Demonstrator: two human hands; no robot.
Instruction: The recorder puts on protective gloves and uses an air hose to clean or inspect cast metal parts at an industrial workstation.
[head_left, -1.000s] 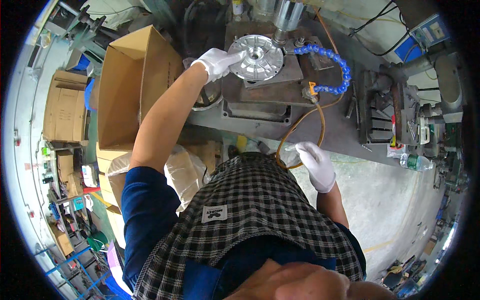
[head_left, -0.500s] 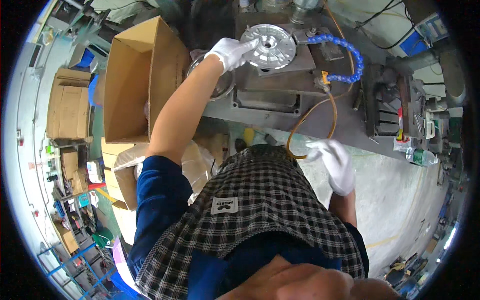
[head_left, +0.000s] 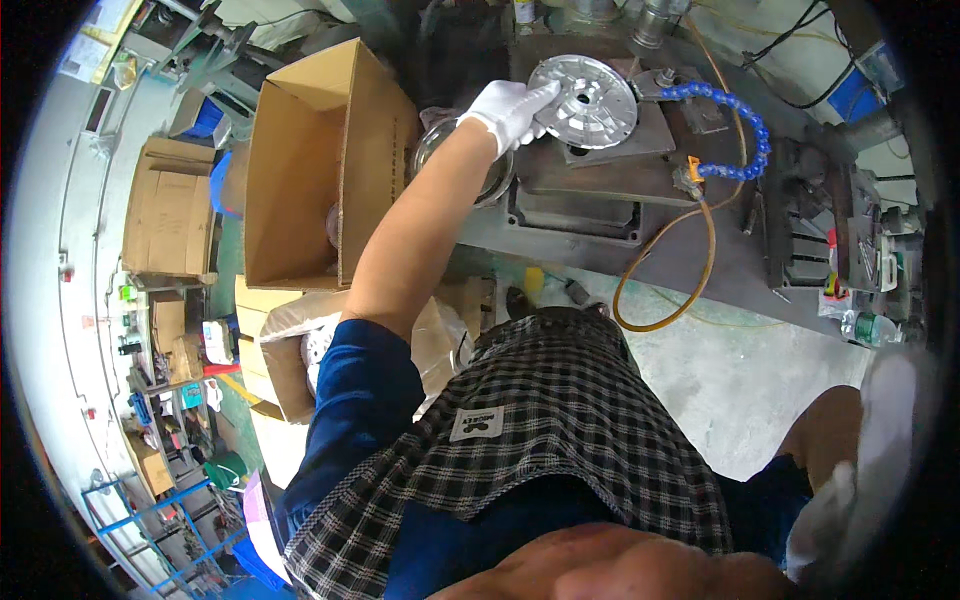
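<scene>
My left hand [head_left: 510,112], in a white glove, grips the left rim of a round silver metal disc [head_left: 600,112] with ribs and a centre hole. The disc lies over a dark steel plate [head_left: 645,142] on the workbench, and its underside is hidden. My right hand [head_left: 885,450], also in a white glove, is raised at the far right, away from the bench. Motion smears its fingers. A blue segmented hose [head_left: 757,128] curves beside the disc, with a yellow valve [head_left: 694,170] at its lower end.
An open cardboard box [head_left: 300,180] stands left of the bench, near my left forearm. Clear round pieces [head_left: 497,178] lie behind that arm. An orange tube [head_left: 712,250] loops over the bench's front edge. A plastic bottle [head_left: 872,328] lies at the right.
The left hand has gone from a finger over the disc's hub to a grip on its rim. My right hand has swung outward and up to the far right. The whole view has shifted slightly.
</scene>
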